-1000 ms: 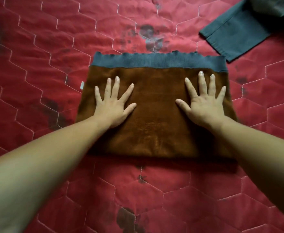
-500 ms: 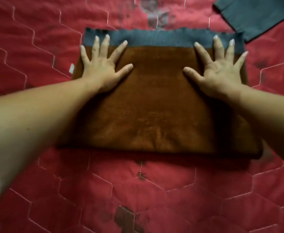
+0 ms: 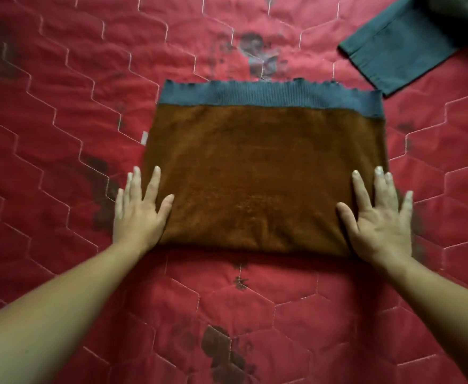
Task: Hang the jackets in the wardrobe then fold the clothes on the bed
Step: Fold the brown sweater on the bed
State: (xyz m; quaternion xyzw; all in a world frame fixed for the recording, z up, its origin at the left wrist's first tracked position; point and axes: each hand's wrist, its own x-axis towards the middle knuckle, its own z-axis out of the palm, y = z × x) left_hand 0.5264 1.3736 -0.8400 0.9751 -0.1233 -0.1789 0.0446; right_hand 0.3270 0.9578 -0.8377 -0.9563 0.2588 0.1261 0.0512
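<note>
A folded brown garment [image 3: 260, 173] with a grey-blue ribbed band along its far edge lies flat in the middle of the red quilted bed [image 3: 61, 106]. My left hand [image 3: 138, 214] lies flat, fingers spread, over the garment's near left corner, partly on the quilt. My right hand [image 3: 379, 220] lies flat with straight fingers over the near right corner. Neither hand holds anything.
A dark teal garment [image 3: 410, 42] lies at the far right of the bed, its hemmed end pointing toward the brown one. A small white tag [image 3: 144, 136] sticks out at the brown garment's left edge.
Both hands slid from the far band back along the garment to its near corners, moving outward to the side edges.
</note>
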